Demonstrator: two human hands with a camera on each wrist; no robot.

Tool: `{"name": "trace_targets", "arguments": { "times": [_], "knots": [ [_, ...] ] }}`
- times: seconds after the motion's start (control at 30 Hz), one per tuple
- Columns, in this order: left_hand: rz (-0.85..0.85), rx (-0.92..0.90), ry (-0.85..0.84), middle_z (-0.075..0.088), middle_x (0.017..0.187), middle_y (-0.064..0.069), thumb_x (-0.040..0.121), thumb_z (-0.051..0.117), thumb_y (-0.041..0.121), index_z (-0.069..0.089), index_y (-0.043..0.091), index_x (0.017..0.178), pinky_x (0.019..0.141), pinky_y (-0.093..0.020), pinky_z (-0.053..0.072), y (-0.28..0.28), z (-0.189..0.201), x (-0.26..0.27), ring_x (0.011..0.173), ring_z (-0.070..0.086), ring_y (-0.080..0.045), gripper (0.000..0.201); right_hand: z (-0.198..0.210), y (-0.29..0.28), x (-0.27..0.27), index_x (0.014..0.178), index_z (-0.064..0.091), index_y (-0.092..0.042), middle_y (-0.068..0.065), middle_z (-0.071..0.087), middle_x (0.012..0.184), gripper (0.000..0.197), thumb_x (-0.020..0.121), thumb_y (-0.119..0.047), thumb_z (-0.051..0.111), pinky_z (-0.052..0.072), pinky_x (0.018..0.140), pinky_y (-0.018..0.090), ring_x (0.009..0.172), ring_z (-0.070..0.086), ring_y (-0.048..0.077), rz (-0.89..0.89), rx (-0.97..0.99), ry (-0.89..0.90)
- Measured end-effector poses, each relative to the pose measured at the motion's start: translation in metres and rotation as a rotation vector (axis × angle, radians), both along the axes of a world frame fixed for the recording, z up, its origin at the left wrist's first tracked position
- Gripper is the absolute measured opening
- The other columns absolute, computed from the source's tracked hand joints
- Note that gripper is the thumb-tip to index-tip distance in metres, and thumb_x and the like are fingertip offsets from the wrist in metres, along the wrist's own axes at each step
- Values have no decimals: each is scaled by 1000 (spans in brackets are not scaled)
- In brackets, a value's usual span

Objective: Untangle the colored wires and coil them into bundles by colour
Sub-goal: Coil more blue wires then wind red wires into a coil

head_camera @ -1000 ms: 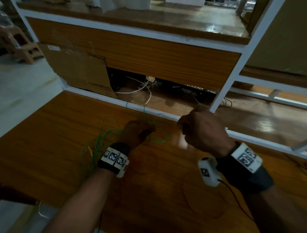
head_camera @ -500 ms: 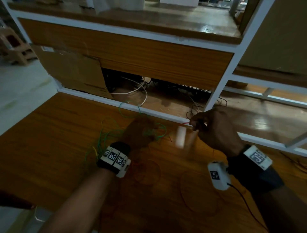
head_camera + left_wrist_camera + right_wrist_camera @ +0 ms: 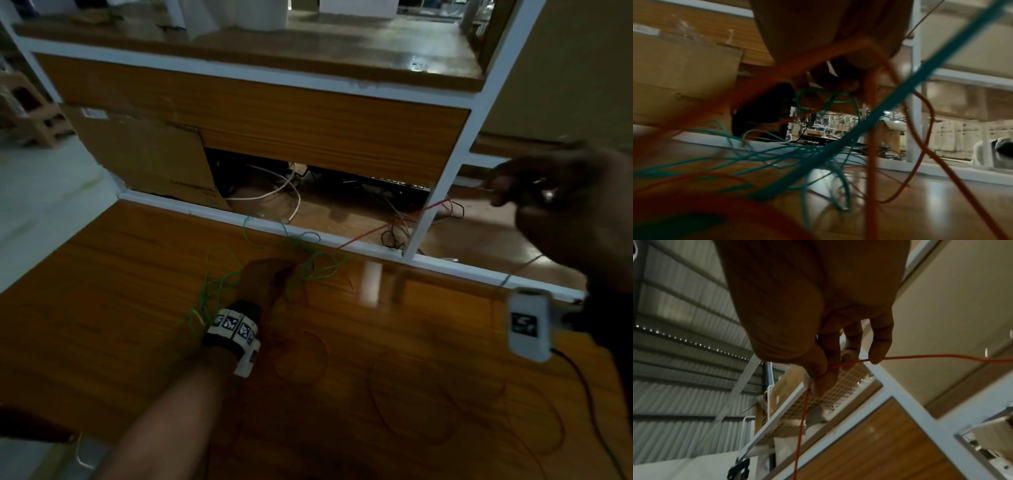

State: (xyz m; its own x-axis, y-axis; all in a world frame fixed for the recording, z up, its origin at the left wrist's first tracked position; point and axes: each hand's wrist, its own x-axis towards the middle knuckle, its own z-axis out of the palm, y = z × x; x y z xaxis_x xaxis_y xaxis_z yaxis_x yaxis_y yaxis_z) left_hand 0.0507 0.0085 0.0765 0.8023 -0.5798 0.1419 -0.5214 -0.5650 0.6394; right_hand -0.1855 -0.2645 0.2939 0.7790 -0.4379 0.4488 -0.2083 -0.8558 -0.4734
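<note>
Red wire (image 3: pixel 397 221) is pinched by the raised right hand (image 3: pixel 561 205) — stretched leftward and down to the tangle (image 3: pixel 298 260), gripped by the left hand (image 3: pixel 263 281).

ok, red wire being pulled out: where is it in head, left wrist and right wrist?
Head: red wire runs taut from the left hand up-right to the right hand.
Left wrist: orange-red strands, centre-right, among the green wires.
Right wrist: pinched between thumb and fingers, leaving the frame at the right and the bottom.
Shared landmark: white frame post.
</note>
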Motion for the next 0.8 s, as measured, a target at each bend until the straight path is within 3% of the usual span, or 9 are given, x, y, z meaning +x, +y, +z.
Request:
{"name": "trace_targets", "arguments": {
  "times": [0.07, 0.17, 0.27, 0.37, 0.47, 0.53, 0.6, 0.7, 0.8],
  "knots": [
    [-12, -30, -116, 73, 108, -12, 92, 57, 38, 75, 13, 109, 87, -33, 53, 8, 3, 7, 95, 70, -29, 36, -4, -24, -6, 99, 69, -39, -21, 68, 97, 35, 88, -6, 63, 49, 60, 17, 80, 59, -8, -44, 4, 66],
    [-64, 34, -252, 76, 93, -10, 87, 49, 42, 78, 16, 101, 78, -35, 56, 10, 5, 12, 78, 73, -29, 42, -36, -36, -6, 116, 73, -20, 10, 73, 109, 31, 87, -8, 75, 52, 61, 26, 70, 58, 7, -125, -122, 431],
    [-139, 163, -355, 77, 84, -5, 86, 43, 42, 78, 25, 97, 78, -42, 55, 4, -6, 10, 69, 71, -29, 41, -76, -17, 3, 151, 44, -27, 13, 53, 144, 74, 87, -49, 74, 52, 99, 53, 127, 52, 35, -257, -303, 843],
    [-215, 203, -372, 77, 88, -1, 82, 54, 34, 78, 27, 94, 82, -47, 51, -3, -11, -2, 74, 70, -29, 28, -102, 33, 31, 149, 46, -26, 8, 52, 149, 73, 87, -54, 73, 44, 110, 52, 139, 43, 33, 19, -220, 722],
    [-245, 164, -428, 77, 87, 1, 82, 53, 33, 78, 29, 93, 78, -47, 52, -13, -10, -9, 73, 70, -28, 28, -136, 85, 73, 122, 67, -22, 7, 69, 114, 40, 94, -51, 65, 57, 90, 47, 106, 65, 27, 211, -71, 681],
    [-224, 152, -451, 76, 86, 2, 84, 49, 37, 78, 31, 92, 76, -44, 51, -13, -10, -8, 73, 70, -27, 31, -159, 105, 96, 96, 71, -17, 5, 70, 90, 23, 100, -37, 60, 61, 76, 46, 81, 69, 22, 261, 86, 723],
    [-196, 179, -461, 76, 86, 2, 86, 50, 38, 77, 32, 94, 76, -43, 48, -9, -13, -1, 76, 69, -27, 28, -169, 113, 108, 83, 71, -9, 9, 72, 82, 20, 98, -17, 60, 60, 72, 49, 73, 69, 24, 283, 201, 669],
    [-129, 172, -453, 76, 88, 1, 86, 48, 36, 77, 29, 97, 75, -42, 49, 6, -22, 13, 72, 69, -26, 32, -146, 114, 102, 86, 73, -11, 9, 72, 82, 20, 92, -14, 54, 58, 69, 50, 71, 67, 25, 331, 157, 487],
    [13, 28, -404, 76, 83, -5, 80, 58, 23, 78, 22, 97, 75, -45, 55, 18, -17, 26, 66, 69, -27, 27, -98, 99, 82, 86, 73, -23, -4, 71, 78, 19, 90, -13, 56, 57, 61, 41, 64, 65, 11, 350, 64, 359]
  ]
}}
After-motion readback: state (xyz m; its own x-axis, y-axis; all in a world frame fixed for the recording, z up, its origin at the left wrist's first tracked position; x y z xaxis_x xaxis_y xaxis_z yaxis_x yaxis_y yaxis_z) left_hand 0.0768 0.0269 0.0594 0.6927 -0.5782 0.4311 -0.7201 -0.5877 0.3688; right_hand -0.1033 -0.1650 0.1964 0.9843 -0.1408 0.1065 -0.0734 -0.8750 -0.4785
